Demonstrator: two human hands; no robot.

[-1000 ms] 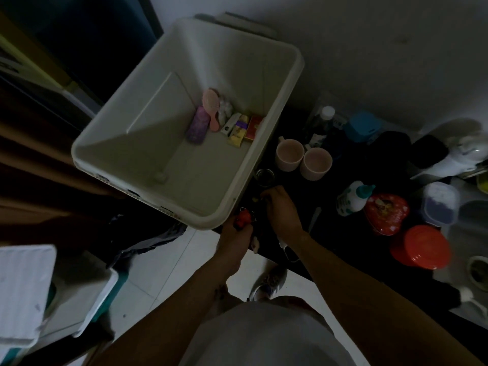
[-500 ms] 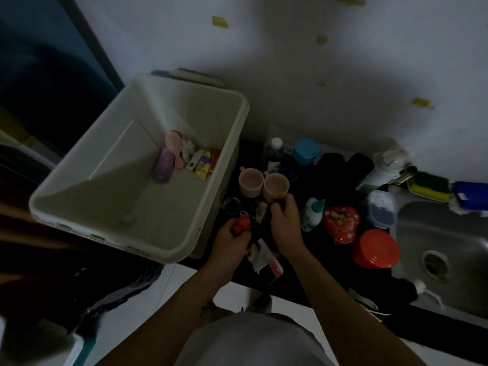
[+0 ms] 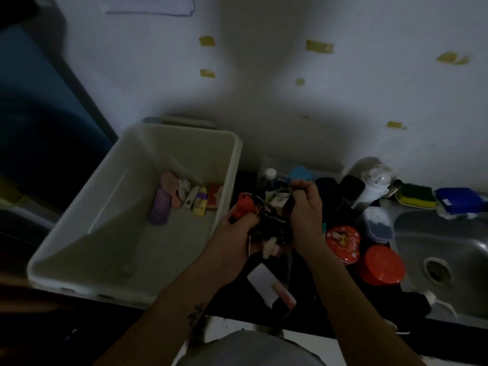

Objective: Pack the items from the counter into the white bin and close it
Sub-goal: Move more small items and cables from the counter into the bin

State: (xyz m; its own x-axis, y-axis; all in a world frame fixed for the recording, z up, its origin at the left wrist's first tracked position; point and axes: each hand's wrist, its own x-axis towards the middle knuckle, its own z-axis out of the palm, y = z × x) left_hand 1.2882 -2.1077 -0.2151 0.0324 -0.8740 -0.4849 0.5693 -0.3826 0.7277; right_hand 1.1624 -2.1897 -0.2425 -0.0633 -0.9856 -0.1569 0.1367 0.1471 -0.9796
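Observation:
The white bin (image 3: 232,159) stands open at the left of the dark counter, with a pink brush (image 3: 173,190), a purple bottle (image 3: 160,210) and small boxes (image 3: 208,198) at its far end. My left hand (image 3: 237,233) grips a small red object (image 3: 244,206) just right of the bin's rim. My right hand (image 3: 303,210) pinches a small ring-shaped item with dark things hanging between both hands. What the dark bundle is I cannot make out.
On the counter lie a red heart-shaped tin (image 3: 343,240), a red-lidded jar (image 3: 381,265), a clear lidded box (image 3: 377,223), a white bottle (image 3: 375,186), a blue cap (image 3: 299,173) and a white card (image 3: 269,283). A steel sink (image 3: 449,249) with sponges (image 3: 417,196) sits at right.
Both hands rose off the counter together with the red object and dark bundle, and the view tilted up toward the wall. The two pink cups are now hidden behind my hands.

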